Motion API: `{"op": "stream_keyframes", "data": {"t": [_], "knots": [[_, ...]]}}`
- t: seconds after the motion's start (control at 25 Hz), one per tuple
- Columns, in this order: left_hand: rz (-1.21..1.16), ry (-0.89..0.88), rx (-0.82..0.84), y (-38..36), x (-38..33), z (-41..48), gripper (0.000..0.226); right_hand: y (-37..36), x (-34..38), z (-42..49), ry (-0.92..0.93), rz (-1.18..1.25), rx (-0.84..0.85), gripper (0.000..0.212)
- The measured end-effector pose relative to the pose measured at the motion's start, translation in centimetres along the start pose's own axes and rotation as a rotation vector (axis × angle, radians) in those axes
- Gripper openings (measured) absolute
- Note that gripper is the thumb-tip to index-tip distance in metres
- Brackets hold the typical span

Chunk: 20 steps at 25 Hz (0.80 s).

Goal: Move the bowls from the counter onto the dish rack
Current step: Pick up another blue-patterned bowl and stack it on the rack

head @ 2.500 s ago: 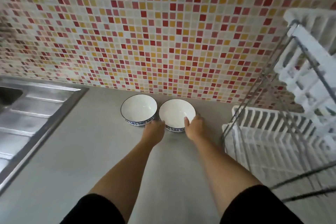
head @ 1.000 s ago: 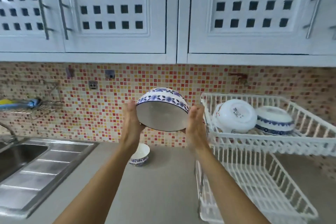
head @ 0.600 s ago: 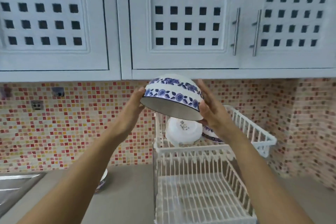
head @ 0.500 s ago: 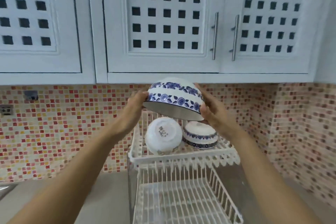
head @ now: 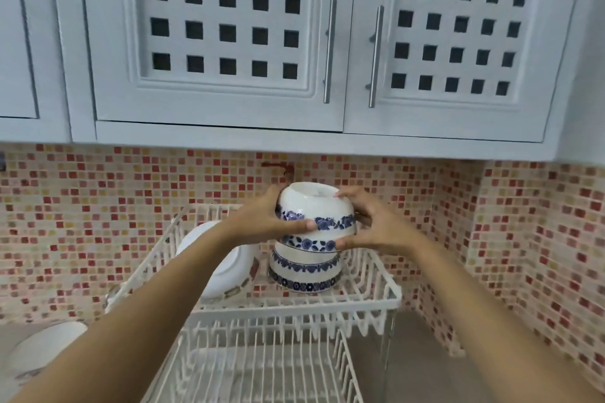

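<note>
Two hands clasp one glazed white bowl [head: 317, 217], turned mouth down, its round flank banded with blue flowers and its plain foot ring uppermost. The left hand [head: 262, 222] curls its fingers [head: 296, 226] around the near left side; the right hand [head: 376, 229] presses from the right, one fingertip up on the foot ring and the thumb low at the rim. The held bowl sits over a second upturned bowl [head: 306, 271] of the same smooth blue-and-white ware, their rims close enough that contact cannot be judged. That lower bowl stands on the upper tier of a white wire dish rack [head: 376, 294], a box of thin coated bars with a toothed front edge. Beside it to the left, a pale dish [head: 226, 271] leans on its edge behind the left forearm. Below, the rack's lower tier is a grid of slim bars. Another white bowl [head: 42, 347] rests on the grey matte worktop [head: 425, 370] at lower left. Small square mosaic tiles [head: 491, 222] in red, orange and cream back the scene.
</note>
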<state>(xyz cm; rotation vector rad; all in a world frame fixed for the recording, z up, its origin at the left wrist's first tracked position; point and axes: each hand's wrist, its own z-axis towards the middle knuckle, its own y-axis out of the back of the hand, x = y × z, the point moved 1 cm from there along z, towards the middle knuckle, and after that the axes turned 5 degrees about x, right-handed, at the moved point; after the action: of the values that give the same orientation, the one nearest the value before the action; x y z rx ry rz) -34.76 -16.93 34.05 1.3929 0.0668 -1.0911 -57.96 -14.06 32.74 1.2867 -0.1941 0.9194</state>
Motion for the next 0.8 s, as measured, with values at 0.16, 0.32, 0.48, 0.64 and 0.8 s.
{"op": "stream_keyframes", "data": {"t": [0.16, 0.32, 0.48, 0.64, 0.8], "knots": [[0.161, 0.187, 0.096, -1.3, 0.6, 2.4, 0.104, -0.5, -3.2, 1.2, -0.067, -0.045, 0.084, 0.073], [0.212, 0.274, 0.125, -2.2, 0.3, 3.8, 0.099, -1.0, -4.7, 2.1, -0.061, -0.168, 0.122, 0.078], [0.282, 0.319, 0.212, -3.0, 0.7, 4.6, 0.108, -1.6, -5.1, 2.8, -0.065, -0.247, 0.165, 0.077], [0.332, 0.373, 0.271, -3.6, 1.4, 4.8, 0.102, -2.3, -5.3, 3.2, -0.062, -0.320, 0.207, 0.073], [0.387, 0.411, 0.317, -4.5, 1.7, 4.9, 0.092, -2.6, -5.4, 3.2, -0.080, -0.387, 0.261, 0.070]]}}
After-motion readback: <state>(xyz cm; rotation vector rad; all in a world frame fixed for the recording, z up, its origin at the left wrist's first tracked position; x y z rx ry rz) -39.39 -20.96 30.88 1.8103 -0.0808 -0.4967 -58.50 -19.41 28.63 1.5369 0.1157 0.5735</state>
